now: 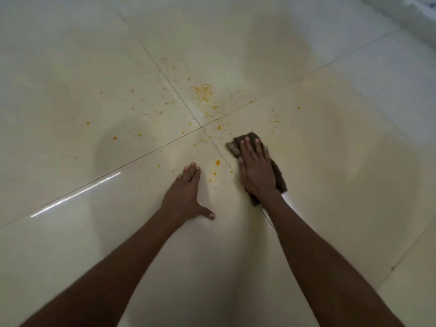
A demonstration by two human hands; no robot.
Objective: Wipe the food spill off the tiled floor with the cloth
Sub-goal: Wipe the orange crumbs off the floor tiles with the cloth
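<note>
**Cloth Pressed to Spill-Flecked Floor Tiles**

A person leans over a glossy cream tiled floor (330, 161), both bare arms stretched forward. The right hand (256, 168) lies flat on a dark brown cloth (238, 143), fingers straight and pressing it down rather than curling round it; the cloth shows beyond the fingertips and along the outer edge of the palm, and lies across a grout line (221, 152). The left hand (186, 192) rests palm-down on bare tile just beside it, fingers together and relaxed, thumb splayed out, holding nothing. Orange-yellow food spill (204, 94) speckles the floor ahead of both hands, thickest in a patch well beyond the fingertips, just past the point where four tiles meet. Scattered crumbs trail out from there to the left, and a few specks sit between the two hands, one larger orange fleck (217, 162) lying just ahead of the left fingertips. A streak of reflected light (75, 197) crosses the tile left of the left arm.
</note>
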